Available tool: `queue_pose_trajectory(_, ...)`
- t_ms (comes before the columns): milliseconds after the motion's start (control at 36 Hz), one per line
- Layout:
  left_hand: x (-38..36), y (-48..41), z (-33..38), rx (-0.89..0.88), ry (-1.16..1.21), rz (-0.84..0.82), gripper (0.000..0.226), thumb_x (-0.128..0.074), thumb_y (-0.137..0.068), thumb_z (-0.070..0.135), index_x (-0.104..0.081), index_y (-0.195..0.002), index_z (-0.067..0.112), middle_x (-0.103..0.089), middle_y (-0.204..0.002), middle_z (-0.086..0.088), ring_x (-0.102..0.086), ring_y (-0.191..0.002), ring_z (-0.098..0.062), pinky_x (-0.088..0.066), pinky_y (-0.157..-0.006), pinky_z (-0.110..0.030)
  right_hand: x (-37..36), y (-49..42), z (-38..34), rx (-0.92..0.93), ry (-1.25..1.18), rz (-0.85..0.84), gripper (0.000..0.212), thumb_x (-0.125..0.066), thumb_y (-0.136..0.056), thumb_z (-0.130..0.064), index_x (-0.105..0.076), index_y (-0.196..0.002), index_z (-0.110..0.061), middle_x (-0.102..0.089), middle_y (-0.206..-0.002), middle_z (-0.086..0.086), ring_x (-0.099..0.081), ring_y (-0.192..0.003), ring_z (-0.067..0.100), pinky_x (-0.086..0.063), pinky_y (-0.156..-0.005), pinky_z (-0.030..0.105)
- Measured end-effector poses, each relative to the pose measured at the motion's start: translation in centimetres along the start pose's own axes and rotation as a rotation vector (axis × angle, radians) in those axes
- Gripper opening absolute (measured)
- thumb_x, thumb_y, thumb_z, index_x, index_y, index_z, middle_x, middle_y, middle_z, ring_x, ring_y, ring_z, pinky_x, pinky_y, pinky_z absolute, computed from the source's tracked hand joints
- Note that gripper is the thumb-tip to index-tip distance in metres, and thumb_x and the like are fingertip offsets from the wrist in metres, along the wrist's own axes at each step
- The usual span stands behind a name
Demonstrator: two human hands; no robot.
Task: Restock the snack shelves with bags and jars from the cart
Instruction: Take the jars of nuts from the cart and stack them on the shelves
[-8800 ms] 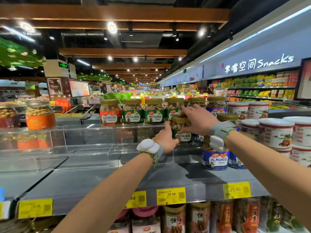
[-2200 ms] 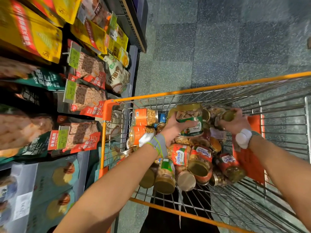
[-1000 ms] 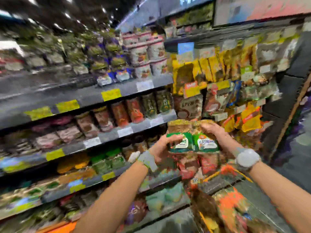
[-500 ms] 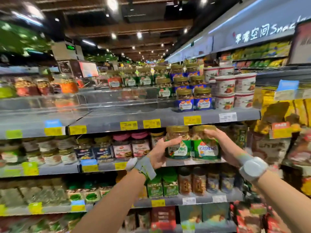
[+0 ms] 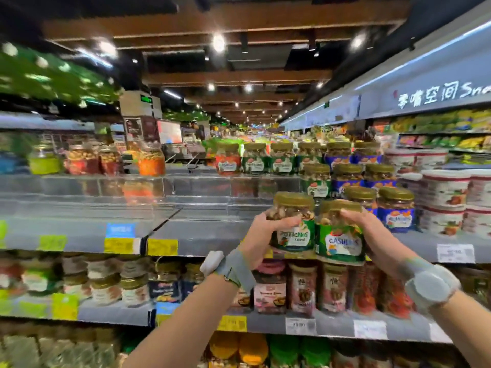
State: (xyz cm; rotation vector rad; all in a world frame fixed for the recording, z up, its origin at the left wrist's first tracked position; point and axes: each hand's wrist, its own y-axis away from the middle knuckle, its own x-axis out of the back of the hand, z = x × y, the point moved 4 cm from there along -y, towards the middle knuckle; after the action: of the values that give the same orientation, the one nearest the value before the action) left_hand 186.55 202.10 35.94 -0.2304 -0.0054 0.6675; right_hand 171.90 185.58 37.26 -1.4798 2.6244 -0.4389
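**Two jars held at the top shelf edge**

Supermarket aisle with timber ceiling beams and spot lamps. On the left of the grey top shelf (image 5: 202,235), four blurred jars (image 5: 106,160) stand at the back. At centre back is a row of six jars (image 5: 281,160). The left hand (image 5: 261,235) grips one pistachios jar (image 5: 292,224), fingers curled round it. The right hand (image 5: 372,235) grips one cashews jar (image 5: 340,235) just beside it. Both jars are upright, before the shelf edge. To the right are blue-labelled jars (image 5: 396,216), stacked white tubs (image 5: 443,192) and a lit snacks sign (image 5: 438,95).

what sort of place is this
A supermarket snack aisle, it seems: long shelves edged with yellow price tags, rows of labelled nut jars, and a lit wall sign reading partly "Sna". The left hand holds a pistachios jar, the right hand a cashews jar.
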Motion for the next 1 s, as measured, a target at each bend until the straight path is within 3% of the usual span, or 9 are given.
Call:
queue_pose_trajectory(111, 1.8, -3.1, 2.6, -0.102, -0.088, 0.168, 0.092, -0.096, -0.049, 0.042, -0.062, -0.127, 0.009, -0.073, -0.117, -0.008, -0.070, -0.109, -0.023, -0.054, -0.098, -0.041, 0.2, -2.6, -1.2, 0.087, 0.084, 0.021, 0.095, -0.080, -0.052, -0.077, -0.056, -0.131, -0.030, -0.072, -0.117, -0.004, -0.067, -0.111, 0.012, -0.049, -0.102, 0.046)
queue_pose_trajectory(222, 2.7, -6.3, 5.1, -0.156, -0.152, 0.238, 0.052, -0.092, -0.068, 0.010, -0.063, -0.110, 0.016, -0.074, -0.100, 0.004, -0.069, -0.095, -0.013, -0.051, -0.080, -0.019, 0.7, -5.0, -3.0, 0.148, 0.254, 0.017, 0.068, -0.073, -0.079, -0.048, -0.045, -0.139, -0.030, -0.067, -0.116, -0.009, -0.066, -0.087, -0.009, -0.047, -0.072, 0.012)
queue_pose_trajectory(306, 2.4, -8.0, 5.3, -0.152, -0.160, 0.265, 0.051, -0.087, -0.074, 0.003, -0.056, -0.112, 0.017, -0.066, -0.097, 0.012, -0.063, -0.091, -0.006, -0.048, -0.081, -0.018, 1.1, -6.7, -3.3, 0.178, 0.374, 0.000, 0.077, -0.079, -0.079, -0.041, -0.040, -0.144, -0.028, -0.062, -0.122, -0.010, -0.062, -0.092, -0.008, -0.047, -0.069, 0.011)
queue_pose_trajectory(361, 2.5, -9.3, 4.7, -0.134, -0.201, 0.289, 0.055, -0.086, -0.073, 0.001, -0.056, -0.117, 0.014, -0.068, -0.103, 0.008, -0.063, -0.097, -0.009, -0.050, -0.092, -0.024, 0.9, -7.8, -3.0, 0.195, 0.441, -0.024, 0.082, -0.083, -0.078, -0.033, -0.037, -0.146, -0.024, -0.060, -0.125, -0.007, -0.060, -0.095, -0.009, -0.046, -0.072, 0.009)
queue_pose_trajectory(444, 2.5, -11.4, 4.4, -0.109, -0.255, 0.291, 0.053, -0.086, -0.073, -0.002, -0.061, -0.117, 0.014, -0.071, -0.107, 0.003, -0.064, -0.107, -0.016, -0.049, -0.104, -0.033, 0.6, -9.5, -2.7, 0.210, 0.561, -0.052, 0.087, -0.085, -0.077, -0.026, -0.034, -0.147, -0.018, -0.056, -0.124, -0.005, -0.058, -0.100, -0.003, -0.045, -0.084, 0.013)
queue_pose_trajectory(583, 2.4, -14.5, 3.2, -0.074, -0.344, 0.282, 0.063, -0.087, -0.072, 0.000, -0.058, -0.129, 0.003, -0.069, -0.119, -0.006, -0.063, -0.115, -0.021, -0.046, -0.109, -0.037, 2.1, -11.9, -1.7, 0.245, 0.920, -0.111, 0.096, -0.080, -0.075, -0.054, -0.031, -0.150, -0.019, -0.045, -0.123, 0.004, -0.041, -0.123, 0.021, -0.042, -0.106, 0.038)
queue_pose_trajectory(778, 2.7, -16.7, 2.5, -0.085, -0.522, 0.329, 0.081, -0.084, -0.082, 0.025, -0.033, -0.144, 0.012, -0.046, -0.140, -0.006, -0.044, -0.131, -0.022, -0.035, -0.106, -0.033, 2.6, -13.3, -1.2, 0.233, 1.059, -0.175, 0.092, -0.070, -0.085, -0.054, -0.025, -0.155, -0.014, -0.044, -0.144, 0.012, -0.030, -0.136, 0.030, -0.034, -0.113, 0.047)
queue_pose_trajectory(889, 2.6, -17.7, 1.4, -0.062, -0.556, 0.356, 0.085, -0.078, -0.086, 0.037, -0.025, -0.149, 0.016, -0.041, -0.152, -0.010, -0.040, -0.140, -0.030, -0.035, -0.114, -0.044, 2.9, -13.5, -0.7, 0.240, 1.024, -0.182, 0.077, -0.071, -0.086, -0.051, -0.034, -0.147, -0.021, -0.051, -0.129, 0.003, -0.040, -0.126, 0.025, -0.041, -0.108, 0.045)
queue_pose_trajectory(1000, 2.5, -17.7, 0.9, -0.084, -0.581, 0.377, 0.091, -0.076, -0.088, 0.039, -0.019, -0.155, 0.019, -0.036, -0.157, -0.008, -0.035, -0.144, -0.030, -0.031, -0.117, -0.045, 3.3, -13.8, -0.8, 0.273, 1.041, -0.189, 0.074, -0.071, -0.086, -0.051, -0.036, -0.144, -0.022, -0.050, -0.140, 0.004, -0.047, -0.126, 0.021, -0.044, -0.108, 0.042)
